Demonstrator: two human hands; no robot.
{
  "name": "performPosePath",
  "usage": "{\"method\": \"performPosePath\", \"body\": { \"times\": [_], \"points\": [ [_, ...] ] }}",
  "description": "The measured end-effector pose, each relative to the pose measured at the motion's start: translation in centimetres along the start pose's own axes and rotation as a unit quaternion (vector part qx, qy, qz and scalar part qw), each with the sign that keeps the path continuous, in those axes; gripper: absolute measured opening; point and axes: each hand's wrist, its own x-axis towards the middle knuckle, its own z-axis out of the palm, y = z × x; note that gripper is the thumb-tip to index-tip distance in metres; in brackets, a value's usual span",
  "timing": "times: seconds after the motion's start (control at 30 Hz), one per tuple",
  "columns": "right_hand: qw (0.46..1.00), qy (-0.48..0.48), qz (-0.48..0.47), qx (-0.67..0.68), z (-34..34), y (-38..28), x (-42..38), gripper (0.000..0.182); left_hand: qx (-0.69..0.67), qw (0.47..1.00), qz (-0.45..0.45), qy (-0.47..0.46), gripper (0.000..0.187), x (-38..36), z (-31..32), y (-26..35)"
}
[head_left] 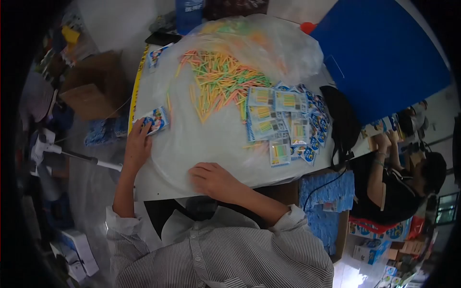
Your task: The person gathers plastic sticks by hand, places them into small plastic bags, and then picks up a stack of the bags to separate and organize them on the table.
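My left hand (138,144) is at the left edge of the table, its fingers closed on a small blue-and-white printed packet (157,120). Near the front edge, my right hand (211,181) is curled palm down on the plastic-covered top, slightly blurred; whatever its fingers hold, if anything, is hidden. Beyond both hands lies a loose heap of thin yellow, green and orange sticks (223,79). Several clear-windowed packets (263,120) with coloured sticks inside are piled to the right of the heap. Another printed packet (156,56) lies at the far left of the table.
A large clear plastic bag (288,53) spreads over the back of the table. A blue panel (384,53) rises at the back right. A box of blue packets (324,206) stands by my right side, a cardboard box (93,89) at left. Another person (396,187) sits at right.
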Motion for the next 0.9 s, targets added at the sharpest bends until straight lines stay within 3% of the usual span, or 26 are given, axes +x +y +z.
{"method": "performPosePath", "body": {
  "times": [0.1,0.23,0.37,0.43,0.53,0.57,0.63,0.77,0.83,0.9],
  "points": [
    [0.999,0.018,-0.003,-0.051,-0.7,0.5,-0.2,0.022,-0.026,0.999,0.023,0.032,0.038,0.7,-2.1,2.7],
    [0.968,0.212,0.133,-0.014,-6.0,2.9,-2.3,0.014,-0.167,0.984,0.023,0.057,0.032,2.0,-3.3,8.5],
    [0.883,0.341,0.321,0.026,-12.1,6.2,-7.2,0.013,-0.214,0.969,0.111,-0.051,0.024,2.4,-1.2,14.3],
    [0.838,0.420,0.346,-0.038,-14.2,8.3,-9.2,0.009,-0.248,0.955,0.141,-0.086,0.023,2.3,0.2,17.1],
    [0.803,0.457,0.359,-0.133,-17.1,10.4,-10.1,0.013,-0.264,0.941,0.183,-0.104,0.023,2.5,2.4,20.7],
    [0.799,0.461,0.362,-0.132,-17.7,11.7,-10.1,0.013,-0.275,0.932,0.211,-0.102,0.024,2.6,2.8,21.9],
    [0.794,0.392,0.290,-0.362,-18.3,14.5,-9.9,0.017,-0.285,0.922,0.240,-0.106,0.025,2.3,3.9,23.1],
    [0.808,0.309,0.363,-0.345,-18.4,17.3,-8.8,0.021,-0.230,0.901,0.326,-0.173,0.025,1.5,5.1,23.7],
    [0.852,0.277,0.436,-0.080,-18.8,17.5,-8.4,0.022,-0.211,0.895,0.345,-0.189,0.024,1.6,4.9,23.6],
    [0.853,0.322,0.407,-0.056,-18.2,17.1,-7.8,0.020,-0.240,0.924,0.250,-0.164,0.020,2.7,4.6,23.7]
  ]
}}
